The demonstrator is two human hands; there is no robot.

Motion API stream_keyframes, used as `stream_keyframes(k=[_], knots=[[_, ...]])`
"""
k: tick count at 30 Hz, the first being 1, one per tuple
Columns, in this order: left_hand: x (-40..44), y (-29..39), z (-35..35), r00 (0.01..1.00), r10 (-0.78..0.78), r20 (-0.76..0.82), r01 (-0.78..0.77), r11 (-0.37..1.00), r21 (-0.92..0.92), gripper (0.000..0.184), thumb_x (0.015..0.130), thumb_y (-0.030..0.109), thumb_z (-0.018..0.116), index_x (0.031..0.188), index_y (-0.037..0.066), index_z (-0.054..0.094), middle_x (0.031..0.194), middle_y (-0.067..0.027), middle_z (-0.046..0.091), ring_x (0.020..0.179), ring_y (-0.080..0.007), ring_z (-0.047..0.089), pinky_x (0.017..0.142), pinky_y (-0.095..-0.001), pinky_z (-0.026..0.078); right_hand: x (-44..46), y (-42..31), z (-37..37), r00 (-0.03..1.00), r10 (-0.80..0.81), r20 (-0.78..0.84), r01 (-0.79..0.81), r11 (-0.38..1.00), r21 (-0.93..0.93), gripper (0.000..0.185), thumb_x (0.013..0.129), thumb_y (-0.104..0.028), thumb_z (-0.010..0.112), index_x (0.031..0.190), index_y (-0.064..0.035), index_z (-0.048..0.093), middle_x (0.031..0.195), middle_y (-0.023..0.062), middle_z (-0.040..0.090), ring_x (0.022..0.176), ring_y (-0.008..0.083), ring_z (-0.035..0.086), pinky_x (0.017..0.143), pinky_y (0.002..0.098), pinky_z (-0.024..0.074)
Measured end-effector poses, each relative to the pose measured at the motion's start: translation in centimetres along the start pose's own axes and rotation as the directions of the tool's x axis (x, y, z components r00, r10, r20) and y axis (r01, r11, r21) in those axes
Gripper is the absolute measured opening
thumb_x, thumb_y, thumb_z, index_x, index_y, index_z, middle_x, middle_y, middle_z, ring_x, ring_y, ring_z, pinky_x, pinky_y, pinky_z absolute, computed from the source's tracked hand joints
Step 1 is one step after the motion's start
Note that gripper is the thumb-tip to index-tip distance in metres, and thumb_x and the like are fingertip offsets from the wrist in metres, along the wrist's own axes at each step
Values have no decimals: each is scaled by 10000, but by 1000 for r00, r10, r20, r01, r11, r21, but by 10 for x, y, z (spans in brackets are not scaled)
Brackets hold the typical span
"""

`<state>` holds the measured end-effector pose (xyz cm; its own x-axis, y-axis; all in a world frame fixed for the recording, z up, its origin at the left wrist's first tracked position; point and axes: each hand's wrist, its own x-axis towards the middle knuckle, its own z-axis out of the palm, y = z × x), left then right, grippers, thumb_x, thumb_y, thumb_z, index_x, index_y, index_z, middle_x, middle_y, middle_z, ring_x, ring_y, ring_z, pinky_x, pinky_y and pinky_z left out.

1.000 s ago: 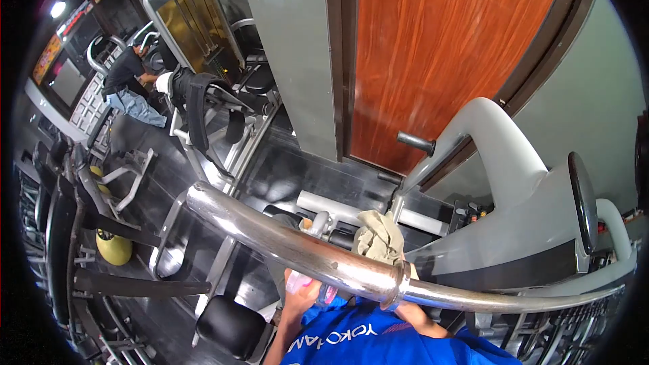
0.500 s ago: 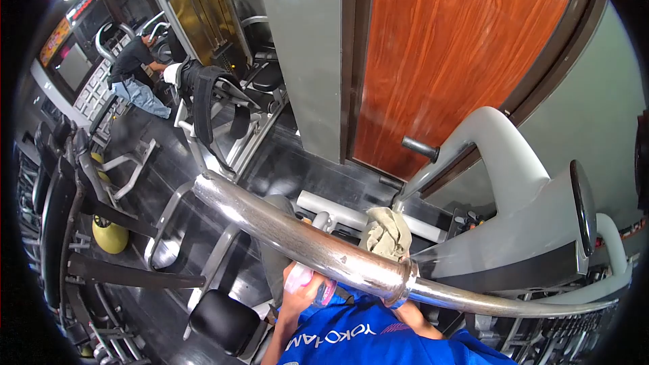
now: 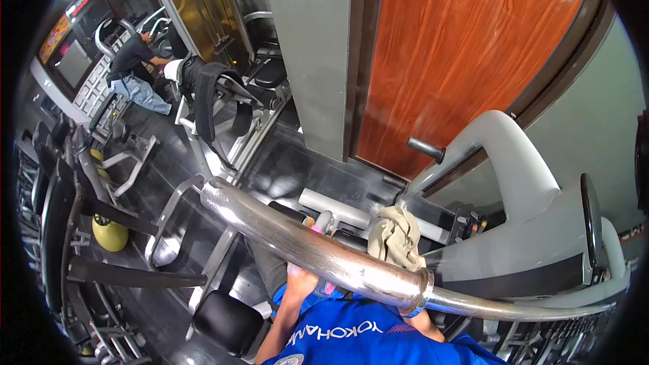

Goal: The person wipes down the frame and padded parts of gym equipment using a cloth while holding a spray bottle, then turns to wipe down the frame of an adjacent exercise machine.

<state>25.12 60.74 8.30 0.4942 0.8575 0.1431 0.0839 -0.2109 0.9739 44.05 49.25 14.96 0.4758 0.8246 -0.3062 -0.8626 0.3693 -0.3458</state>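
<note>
We are wearing dark trousers (image 3: 262,263) and a blue shirt (image 3: 365,348) bearing white lettering (image 3: 336,331), with reddish striping (image 3: 403,328) at right.

1. The left hand (image 3: 302,282) grips a pinkish bottle (image 3: 329,288), partly hidden behind a curved metal bar (image 3: 304,240).
2. The right hand (image 3: 422,263), mostly hidden by the bar, holds a bunched beige cloth (image 3: 394,236) at its far side.
3. 1 other person (image 3: 132,71) bends over equipment toward the far left corner of the floor (image 3: 274,179).
4. 1 yellow ball (image 3: 110,234) sits near the floor's left edge.
5. A reddish door (image 3: 466,47) stands at the floor's far edge.
</note>
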Motion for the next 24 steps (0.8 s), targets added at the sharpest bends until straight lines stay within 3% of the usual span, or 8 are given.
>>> stream_keyframes(k=[4, 6, 7, 9, 11, 14, 22, 24], knots=[[35, 23, -4, 994, -93, 57, 109, 868, -485, 158, 902, 111, 627, 996, -1, 566, 884, -104, 606, 823, -174, 595, 774, -319, 504, 3, 2, 10, 998, -51, -37, 52, 998, 30, 506, 924, -369, 524, 1321, -59, 478, 1260, 124, 587, 1054, 280, 620, 910, 420, 511], [51, 26, -18, 969, -205, 140, 248, 826, -506, 160, 890, 92, 630, 998, -6, 563, 875, -97, 604, 791, -161, 593, 740, -314, 504, 9, 10, 20, 996, -72, -57, 74, 996, 42, 508, 923, -366, 523, 1322, -53, 480, 1261, 127, 588, 1057, 283, 620, 912, 420, 511], [64, 19, -29, 982, -83, 171, 133, 941, -310, 261, 980, 258, 559, 1061, 14, 600, 903, -64, 635, 792, -130, 598, 759, -300, 506, 14, 16, 26, 995, -79, -68, 83, 995, 55, 509, 923, -364, 523, 1322, -51, 481, 1262, 129, 589, 1058, 285, 621, 914, 419, 510], [85, 9, -47, 947, -187, 262, 285, 866, -412, 232, 976, 230, 550, 1014, 8, 608, 847, -57, 631, 700, -99, 579, 674, -268, 499, 26, 32, 39, 991, -93, -95, 100, 992, 73, 510, 923, -361, 522, 1322, -46, 483, 1263, 131, 591, 1060, 288, 621, 916, 419, 510], [104, 20, -57, 969, -114, 220, 203, 873, -443, 163, 950, 141, 555, 972, -10, 612, 798, -47, 619, 584, -44, 533, 551, -222, 468, 40, 55, 50, 984, -109, -140, 123, 988, 93, 512, 922, -358, 521, 1323, -40, 485, 1264, 134, 592, 1063, 291, 621, 918, 419, 510], [136, 18, -92, 925, -157, 347, 285, 890, -356, 138, 872, -47, 548, 991, -10, 607, 826, -63, 631, 591, -66, 565, 563, -233, 484, 64, 89, 71, 951, -144, -274, 169, 983, 70, 508, 922, -383, 488, 1302, -47, 522, 1244, 133, 613, 1082, 306, 618, 936, 428, 502], [211, 3, -187, 864, -39, 503, 221, 925, -308, 162, 853, -74, 573, 1008, -28, 586, 886, -104, 653, 613, -91, 610, 587, -246, 512, 104, 171, 116, 919, -206, -337, 230, 973, 31, 502, 907, -364, 510, 1303, -56, 530, 1272, 103, 597, 1123, 264, 604, 949, 416, 502], [227, -7, -205, 855, -13, 519, 216, 918, -333, 157, 853, -74, 570, 1002, -30, 585, 875, -104, 653, 609, -92, 611, 584, -246, 512, 112, 189, 126, 942, -236, -237, 263, 960, 90, 518, 921, -349, 489, 1325, -26, 503, 1310, 126, 570, 1181, 293, 567, 1020, 452, 445]])
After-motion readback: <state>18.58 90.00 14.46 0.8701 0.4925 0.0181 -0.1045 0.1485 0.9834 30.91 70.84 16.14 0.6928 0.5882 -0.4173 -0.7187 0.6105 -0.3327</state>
